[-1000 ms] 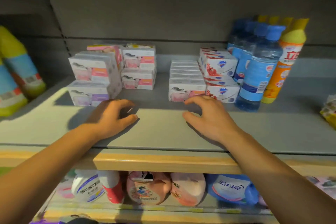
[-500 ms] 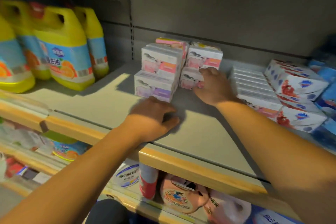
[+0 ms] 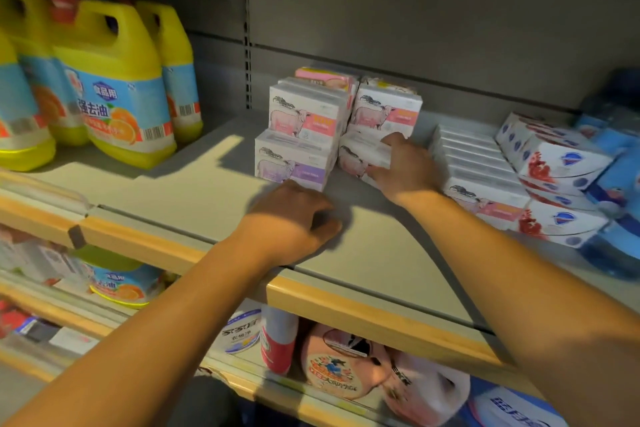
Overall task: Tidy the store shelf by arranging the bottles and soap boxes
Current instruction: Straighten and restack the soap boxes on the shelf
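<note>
White soap boxes with a sheep picture stand in two stacks at the back of the grey shelf (image 3: 207, 191). The left stack has a purple-labelled box (image 3: 291, 163) under a pink-labelled one (image 3: 304, 114). My right hand (image 3: 403, 168) grips the lower pink-labelled box (image 3: 358, 156) of the right stack, thumb on its top, under another box (image 3: 384, 111). My left hand (image 3: 294, 215) rests on the shelf just in front of the purple box, fingers loosely curled and holding nothing. Blue bottles (image 3: 616, 184) blur at the right edge.
A row of flat soap boxes (image 3: 478, 166) and white boxes with red and blue print (image 3: 561, 163) lie to the right. Yellow detergent jugs (image 3: 117, 90) stand at the left. A wooden-fronted shelf edge (image 3: 346, 308) runs below, with packs and bottles underneath.
The view swung left, away from the bottles. My right hand left the shelf front, reached back and took hold of the lower pink box. My left hand stayed on the shelf and curled its fingers.
</note>
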### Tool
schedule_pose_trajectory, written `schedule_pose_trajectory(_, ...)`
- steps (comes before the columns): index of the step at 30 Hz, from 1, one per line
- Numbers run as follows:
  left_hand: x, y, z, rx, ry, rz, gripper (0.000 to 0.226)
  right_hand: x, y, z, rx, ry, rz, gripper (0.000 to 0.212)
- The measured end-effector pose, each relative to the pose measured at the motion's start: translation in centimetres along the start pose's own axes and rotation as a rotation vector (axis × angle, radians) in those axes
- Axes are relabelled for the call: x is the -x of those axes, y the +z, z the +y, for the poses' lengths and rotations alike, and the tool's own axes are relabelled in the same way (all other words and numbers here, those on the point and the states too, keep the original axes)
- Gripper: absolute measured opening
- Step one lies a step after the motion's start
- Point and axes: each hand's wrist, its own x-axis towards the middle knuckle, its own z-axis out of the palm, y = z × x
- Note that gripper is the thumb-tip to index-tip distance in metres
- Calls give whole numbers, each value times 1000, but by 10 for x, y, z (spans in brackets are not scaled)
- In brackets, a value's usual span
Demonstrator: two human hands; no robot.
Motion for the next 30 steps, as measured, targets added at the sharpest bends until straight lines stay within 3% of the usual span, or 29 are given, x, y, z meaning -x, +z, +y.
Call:
schedule_pose_trajectory(3, 0, -3, 0, 22, -7, -24, 36, 26, -19, 0, -97, 17, 46, 47)
schedule_pose_trajectory(6, 2, -8, 4, 131, -59, -28, 43, 63, -43, 9, -447, 61, 86, 37)
schedule_pose_trajectory(10, 2, -11, 28, 539, -159, 82, 49, 109, -64, 32, -895, 123, 46, 24)
schedule_pose_trajectory(15, -3, 1, 87, 1124, -84, -140, 34, 136, -68, 65, -1199, 305, -19, 16)
schedule_pose_trajectory(17, -7, 6, 105, 1274, -139, -166, 31, 142, -70, 78, -1247, 322, -17, 19)
schedule_pose_trajectory(19, -13, 13, 119, 1394, -262, -170, 26, 147, -71, 91, -1384, 281, -47, 39)
schedule_pose_trajectory(21, -19, 17, 126, 1429, -393, -138, 18, 151, -70, 98, -1444, 221, -113, 58)
schedule_pose_trajectory(23, -24, 18, 124, 1442, -474, -125, 19, 151, -67, 99, -1302, 208, -133, 60)
schedule_pose_trajectory(27, -25, 17, 115, 1410, -434, -215, 43, 148, -63, 95, -1379, 298, -45, 32)
schedule_pose_trajectory(30, -24, 19, 117, 1304, -437, -196, 51, 147, -65, 96, -1341, 330, -48, 19)
